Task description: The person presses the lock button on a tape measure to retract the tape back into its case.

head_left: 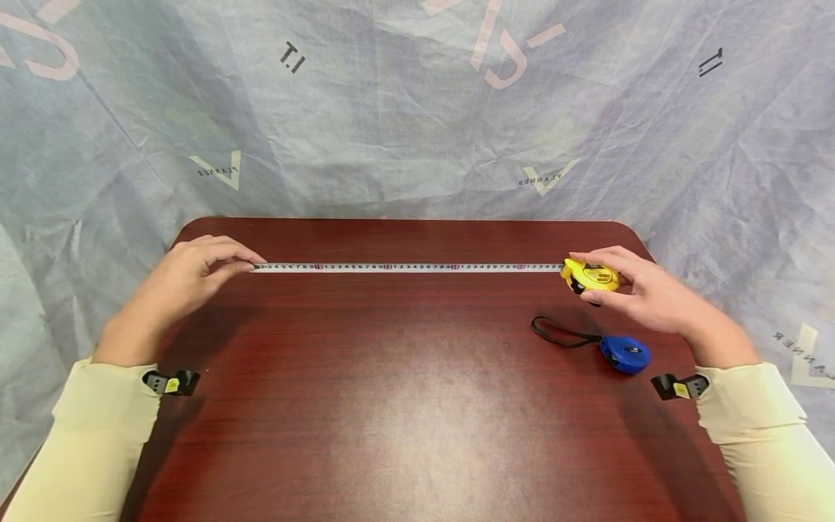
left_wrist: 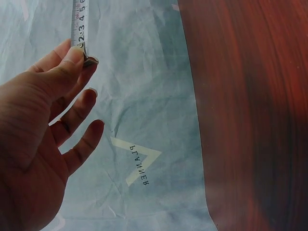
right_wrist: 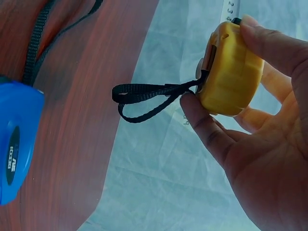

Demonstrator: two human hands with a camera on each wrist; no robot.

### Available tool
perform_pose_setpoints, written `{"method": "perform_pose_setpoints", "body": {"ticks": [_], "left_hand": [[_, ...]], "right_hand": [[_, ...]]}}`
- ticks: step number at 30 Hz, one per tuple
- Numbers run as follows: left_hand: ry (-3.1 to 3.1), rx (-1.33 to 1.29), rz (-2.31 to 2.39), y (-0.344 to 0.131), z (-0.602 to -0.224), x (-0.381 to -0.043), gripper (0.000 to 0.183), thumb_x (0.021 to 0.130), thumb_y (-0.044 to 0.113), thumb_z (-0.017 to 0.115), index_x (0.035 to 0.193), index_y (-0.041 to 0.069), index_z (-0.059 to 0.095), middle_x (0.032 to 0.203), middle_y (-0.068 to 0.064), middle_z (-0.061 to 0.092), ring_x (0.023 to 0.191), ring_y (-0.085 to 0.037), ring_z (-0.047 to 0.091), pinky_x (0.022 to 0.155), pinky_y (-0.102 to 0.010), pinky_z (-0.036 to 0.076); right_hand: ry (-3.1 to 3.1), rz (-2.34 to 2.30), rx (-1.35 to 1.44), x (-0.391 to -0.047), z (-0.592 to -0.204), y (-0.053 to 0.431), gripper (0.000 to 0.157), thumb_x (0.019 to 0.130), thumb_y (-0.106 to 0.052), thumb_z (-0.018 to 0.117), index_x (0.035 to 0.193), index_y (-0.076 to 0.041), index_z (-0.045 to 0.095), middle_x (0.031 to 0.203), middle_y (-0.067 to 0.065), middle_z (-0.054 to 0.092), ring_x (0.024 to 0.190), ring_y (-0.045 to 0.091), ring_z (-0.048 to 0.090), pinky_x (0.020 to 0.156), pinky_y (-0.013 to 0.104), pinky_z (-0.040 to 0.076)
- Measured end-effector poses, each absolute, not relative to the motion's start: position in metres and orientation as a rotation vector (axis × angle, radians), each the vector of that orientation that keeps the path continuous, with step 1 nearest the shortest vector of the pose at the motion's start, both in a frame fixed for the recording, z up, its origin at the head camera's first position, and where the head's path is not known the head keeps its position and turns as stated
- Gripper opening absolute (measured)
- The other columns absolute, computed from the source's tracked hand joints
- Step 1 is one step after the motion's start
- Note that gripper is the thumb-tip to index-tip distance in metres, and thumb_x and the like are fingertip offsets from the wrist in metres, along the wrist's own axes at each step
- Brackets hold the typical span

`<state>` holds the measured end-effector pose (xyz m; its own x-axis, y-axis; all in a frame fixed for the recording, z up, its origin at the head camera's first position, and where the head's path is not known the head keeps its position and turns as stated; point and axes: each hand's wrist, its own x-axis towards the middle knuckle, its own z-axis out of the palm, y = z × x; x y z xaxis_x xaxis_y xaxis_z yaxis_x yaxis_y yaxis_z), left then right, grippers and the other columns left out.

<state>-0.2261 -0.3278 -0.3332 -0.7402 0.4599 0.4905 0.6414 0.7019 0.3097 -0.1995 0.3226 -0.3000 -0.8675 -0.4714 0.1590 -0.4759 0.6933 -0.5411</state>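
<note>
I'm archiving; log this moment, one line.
left hand: pinches tape end; right hand: grips yellow tape measure; blue tape measure: on table

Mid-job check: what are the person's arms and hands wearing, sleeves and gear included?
The left sleeve and right sleeve are pale cream-yellow, each ending in a broad cuff. Beside the cuffs sit a left wrist device and right wrist device, both small, black and grey with a yellow patch. The left hand and right hand are bare; no gloves or rings show.
</note>
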Motion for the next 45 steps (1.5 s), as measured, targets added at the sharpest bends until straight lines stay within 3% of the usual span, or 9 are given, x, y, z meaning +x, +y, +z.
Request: {"method": "perform_pose_setpoints", "body": {"ticks": [16, 28, 45], "left_hand": [[-2.539, -0.87, -0.672, -0.314, -0.332, -0.23, 0.029, 0.085, -0.001, 0.082, 0.104, 0.021, 0.081, 0.098, 0.008, 0.074, 0.08, -0.009, 0.056, 0.071, -0.024, 0.037], [-2.577, -0.856, -0.68, -0.306, -0.332, -0.231, 0.027, 0.087, 0.001, 0.081, 0.104, 0.022, 0.081, 0.1, 0.009, 0.074, 0.087, -0.012, 0.06, 0.076, -0.026, 0.039], [-2.582, -0.919, -0.692, -0.297, -0.333, -0.236, 0.027, 0.09, 0.003, 0.079, 0.107, 0.023, 0.08, 0.103, 0.012, 0.073, 0.089, -0.009, 0.06, 0.076, -0.026, 0.038]], "right_hand": [[-2.888, 0.984, 0.803, -0.204, -0.301, 0.314, 0.059, 0.092, -0.004, 0.078, 0.147, -0.014, 0.058, 0.132, 0.007, 0.054, 0.1, 0.012, 0.057, 0.079, 0.013, 0.05], [-2.895, 0.981, 0.801, -0.206, -0.302, 0.305, 0.058, 0.092, -0.007, 0.079, 0.146, -0.016, 0.059, 0.131, 0.005, 0.055, 0.098, 0.015, 0.059, 0.081, 0.013, 0.05], [-2.905, 0.989, 0.818, -0.205, -0.302, 0.294, 0.059, 0.091, -0.009, 0.081, 0.145, -0.019, 0.06, 0.129, 0.004, 0.055, 0.103, 0.013, 0.057, 0.083, 0.014, 0.051]]}}
